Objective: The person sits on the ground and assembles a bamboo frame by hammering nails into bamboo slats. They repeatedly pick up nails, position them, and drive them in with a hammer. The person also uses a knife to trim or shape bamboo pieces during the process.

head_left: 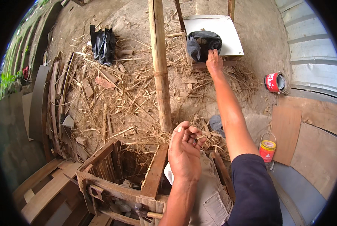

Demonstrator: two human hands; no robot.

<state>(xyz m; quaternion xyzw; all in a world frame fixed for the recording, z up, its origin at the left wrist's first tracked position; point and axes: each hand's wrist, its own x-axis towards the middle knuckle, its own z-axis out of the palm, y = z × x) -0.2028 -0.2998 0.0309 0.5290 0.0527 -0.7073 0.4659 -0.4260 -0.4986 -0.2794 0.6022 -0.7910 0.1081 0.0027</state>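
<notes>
My right hand [214, 62] is stretched far forward, its fingers closed at the near rim of a black plastic bag [194, 47]. The bag stands open on a white board [228, 37], and its contents are too dark to make out. Close to my body, my left hand [185, 154] is turned palm up with its fingers curled in. A tiny dark spot shows between those fingers, too small to name. Below it, a hammer [155, 215] lies at the wooden frame [153, 177], partly hidden by my left forearm.
A bamboo post [160, 67] rises between my left side and the white board. Another black bag [103, 45] lies among straw and wood scraps. At the right are a red can [273, 82], a red and yellow can [267, 151] and plywood sheets [287, 132]. Planks [44, 196] lie lower left.
</notes>
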